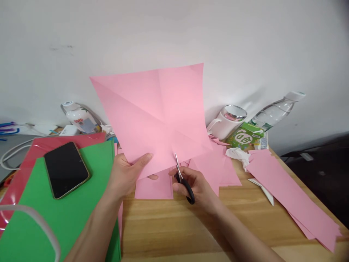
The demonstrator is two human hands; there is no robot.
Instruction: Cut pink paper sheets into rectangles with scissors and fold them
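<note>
**Above the bench (152,233), a light creased sheet between your two hands**

On the left, a phone (67,169) lies on green sheets (29,203), so your left forearm has company on that side. Your left hand (128,173) pinches the lower left corner of the pink sheet (147,105), thumb in front, a fingertip showing below the edge. Expect next to no weight: the paper should bend easily and tear if pulled, and its creases probably fold first. A flat pinch near the lower edge, close to the blades, should steady it best. Your right hand (191,182) is closed around the black handles of the scissors (184,185); a blade overlaps the lower edge, though you can't tell whether paper sits between both blades. Bare wood gives room in front; the wall (174,32) stands behind. Farther right, pink strips (291,196) lie along the bench's right edge.
</note>
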